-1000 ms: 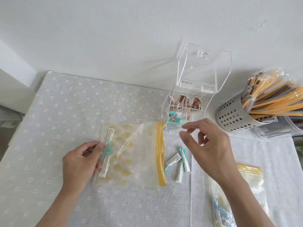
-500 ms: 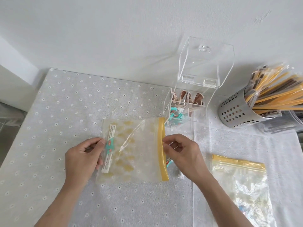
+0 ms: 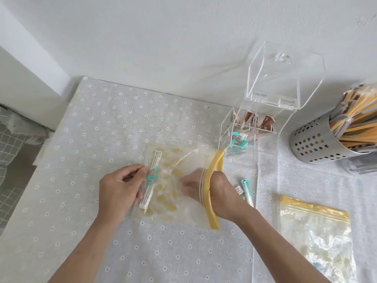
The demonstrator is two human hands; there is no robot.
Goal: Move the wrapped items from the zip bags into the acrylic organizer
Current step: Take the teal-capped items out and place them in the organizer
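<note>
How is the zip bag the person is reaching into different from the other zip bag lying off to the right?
The near zip bag is open, its yellow strip bowed around the right hand reaching inside; the far zip bag lies flat, untouched. The left hand pinches the near bag's end, with one wrapped item showing there; the far bag's contents are unclear. Both are clear with yellow strips.

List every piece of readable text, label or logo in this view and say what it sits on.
Nothing here can be read with confidence.
Wrapped item inside the zip bag, pinched through the plastic by the left hand: small print and a red logo, both too blurred.
Teal-wrapped items in the acrylic organizer: red logos, unreadable.
Brown sachets in the organizer: faint lettering, unreadable.
Loose wrapped items on the tablecloth: print too small.
</note>
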